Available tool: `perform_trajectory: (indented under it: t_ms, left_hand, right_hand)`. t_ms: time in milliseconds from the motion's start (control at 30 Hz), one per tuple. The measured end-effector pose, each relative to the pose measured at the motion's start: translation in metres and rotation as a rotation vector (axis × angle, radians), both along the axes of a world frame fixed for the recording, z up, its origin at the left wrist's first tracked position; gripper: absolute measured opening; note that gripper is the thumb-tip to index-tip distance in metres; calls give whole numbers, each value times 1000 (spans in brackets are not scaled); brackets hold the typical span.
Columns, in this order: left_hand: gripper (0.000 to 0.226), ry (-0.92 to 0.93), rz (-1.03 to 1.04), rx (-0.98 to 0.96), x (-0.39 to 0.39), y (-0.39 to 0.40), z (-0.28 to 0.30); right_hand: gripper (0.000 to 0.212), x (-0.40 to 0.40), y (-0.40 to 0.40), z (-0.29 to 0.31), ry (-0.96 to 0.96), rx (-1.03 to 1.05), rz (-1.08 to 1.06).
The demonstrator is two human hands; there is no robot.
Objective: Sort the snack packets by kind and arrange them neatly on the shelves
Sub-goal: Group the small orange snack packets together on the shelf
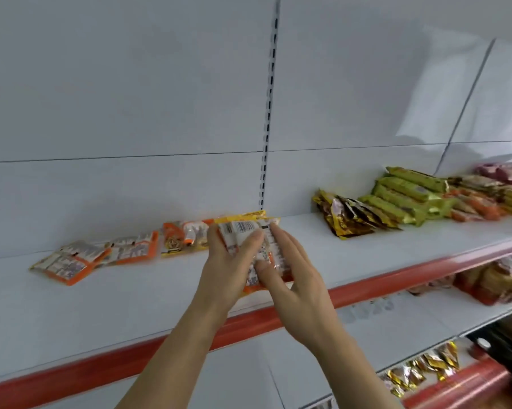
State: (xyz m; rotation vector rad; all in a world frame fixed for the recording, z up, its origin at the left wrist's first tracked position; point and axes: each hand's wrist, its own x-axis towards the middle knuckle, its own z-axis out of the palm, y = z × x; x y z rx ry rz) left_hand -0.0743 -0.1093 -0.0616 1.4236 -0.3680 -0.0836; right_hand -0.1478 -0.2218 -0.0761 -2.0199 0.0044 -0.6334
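Observation:
A stack of orange and white snack packets [243, 231], backs up with barcodes showing, is held above the white top shelf [130, 290]. My left hand [228, 261] grips the stack from the left, thumb across its face. My right hand [290, 270] lies against the stack's right side with straight fingers. More orange packets [130, 247] of the same kind lie in a loose row on the shelf to the left, with another orange packet [184, 236] behind my left hand.
Gold-brown packets [349, 215], green packets [402, 196], orange-red packets [479, 206] and pink packets [502, 172] lie on the right of the shelf. A red front rail [101, 367] edges it. Lower shelves hold reddish bags [491, 278] and gold packets [420, 370].

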Motion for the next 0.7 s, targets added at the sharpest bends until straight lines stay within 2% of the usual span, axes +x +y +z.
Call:
perform_trajectory:
  t_ms: [233, 367, 533, 633, 700]
  left_hand:
    - [31, -28, -179, -4, -43, -168, 11]
    - [48, -18, -283, -47, -70, -270, 12]
    - [68, -2, -419, -8, -85, -383, 7]
    - [91, 136, -551, -65, -79, -440, 3]
    - [77, 194, -596, -114, -70, -476, 0]
  right_hand:
    - [62, -63, -150, 11, -15, 52, -130]
    - [61, -97, -240, 14, -47, 82, -230]
    - [61, -124, -342, 10, -54, 102, -327]
    - [61, -125, -397, 11, -78, 180, -366]
    - [60, -118, -433, 11, -99, 254, -378]
